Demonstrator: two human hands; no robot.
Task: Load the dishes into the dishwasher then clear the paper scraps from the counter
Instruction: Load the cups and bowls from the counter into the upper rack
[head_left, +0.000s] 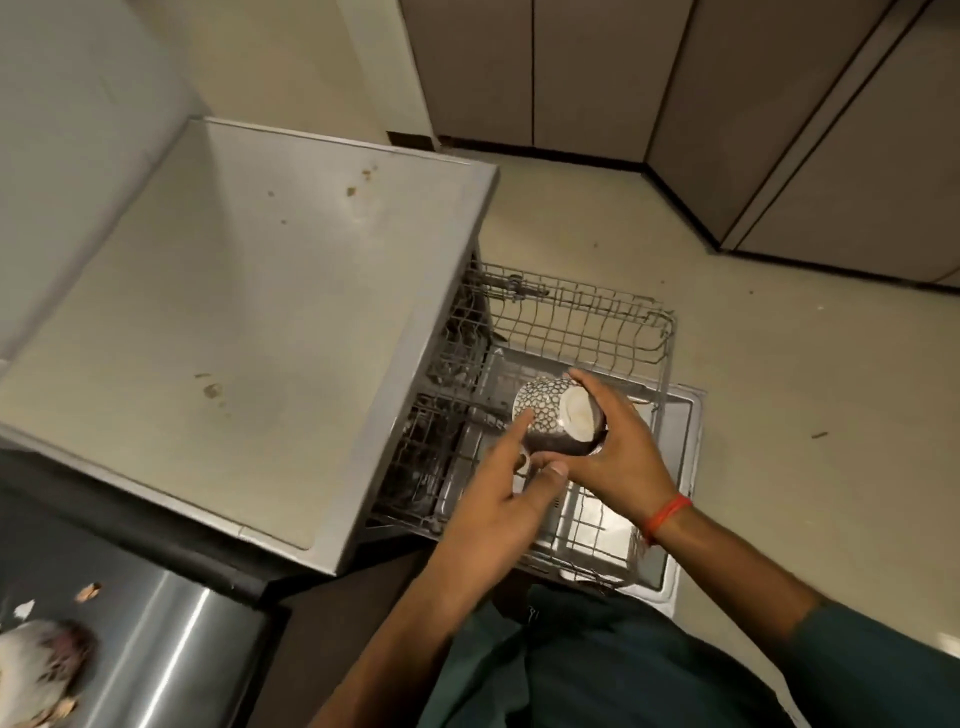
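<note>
A dark cup with a white pebble pattern (545, 410) is held upside down over the pulled-out wire rack (587, 322) of the open dishwasher. My right hand (618, 447) grips the cup around its base from the right. My left hand (498, 493) touches the cup's left side with a straight index finger, and its thumb lies under the cup near the handle. Two paper scraps (87, 592) lie on the steel counter at the lower left, beside a white dish (36, 670) cut off by the frame edge.
A grey countertop (249, 322) with small stains covers the dishwasher body on the left. The dishwasher door (680, 415) lies flat under the rack. Beige floor and brown cabinets (779, 104) fill the right and back.
</note>
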